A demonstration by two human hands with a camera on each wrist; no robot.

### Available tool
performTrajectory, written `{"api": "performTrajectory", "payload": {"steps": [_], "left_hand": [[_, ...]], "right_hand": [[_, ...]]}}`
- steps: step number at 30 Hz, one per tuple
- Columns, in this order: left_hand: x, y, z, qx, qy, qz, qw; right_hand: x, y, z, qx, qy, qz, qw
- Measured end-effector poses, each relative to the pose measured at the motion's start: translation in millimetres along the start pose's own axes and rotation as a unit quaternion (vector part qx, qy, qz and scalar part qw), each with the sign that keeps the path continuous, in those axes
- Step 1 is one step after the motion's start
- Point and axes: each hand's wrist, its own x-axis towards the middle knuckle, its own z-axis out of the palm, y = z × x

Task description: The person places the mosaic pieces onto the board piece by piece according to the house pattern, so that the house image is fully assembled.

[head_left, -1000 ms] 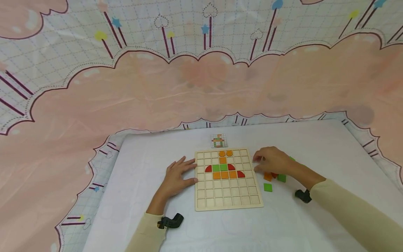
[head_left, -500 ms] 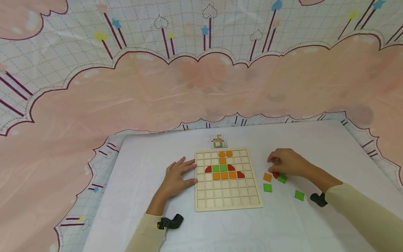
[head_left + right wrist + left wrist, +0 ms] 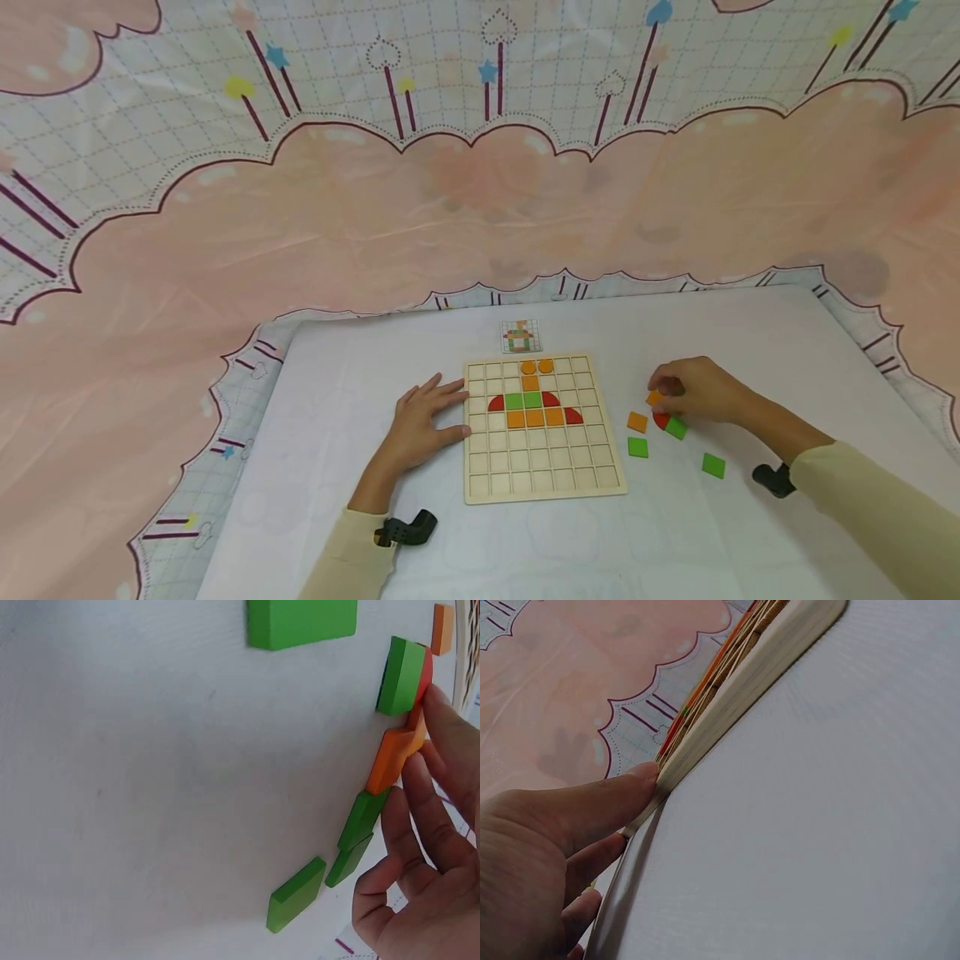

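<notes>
My left hand (image 3: 420, 423) rests at the left edge of the square wooden grid board (image 3: 543, 483); its spread fingers and thumb touch the rim. In the left wrist view the left hand (image 3: 547, 840) has its thumb against the board's side (image 3: 727, 697). On the board lie orange, green and red tiles. To its right, my right hand (image 3: 701, 390) pinches at an orange tile (image 3: 655, 398) between thumb and index finger. Under the thumb show a red tile (image 3: 660, 422) and a green tile (image 3: 677, 428). In the right wrist view other green tiles (image 3: 296, 894) lie beside the right hand (image 3: 427, 885).
A small picture card (image 3: 521, 336) lies behind the board. Loose on the white table (image 3: 330, 367) are an orange square tile (image 3: 637, 422) and green square tiles, one nearer the board (image 3: 637, 447) and one farther right (image 3: 713, 465). A patterned cloth (image 3: 480, 217) hangs behind.
My right hand has moved right, from the board's right edge to the loose tiles, and its fingers have closed in on an orange one. The left hand has kept its place.
</notes>
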Motion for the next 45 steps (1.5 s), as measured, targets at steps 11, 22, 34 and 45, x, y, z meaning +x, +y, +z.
{"api": "performTrajectory", "payload": {"steps": [11, 22, 34, 45], "left_hand": [[-1.2, -0.4, 0.6, -0.002, 0.011, 0.004, 0.9999], [-2.5, -0.7, -0.7, -0.005, 0.002, -0.002, 1.0000], [-1.4, -3.0, 1.2, 0.000, 0.004, -0.001, 1.0000], [-1.1, -2.7, 0.7, 0.006, 0.005, 0.003, 1.0000]], "right_hand": [[3.4, -1.0, 1.4, 0.035, 0.007, -0.035, 0.9987], [25.0, -24.3, 0.4, 0.100, -0.031, -0.059, 0.9927], [62.2, -86.7, 17.0, 0.167, -0.078, -0.095, 0.9782], [80.7, -131.8, 36.6, 0.204, -0.092, -0.147, 0.9635]]}}
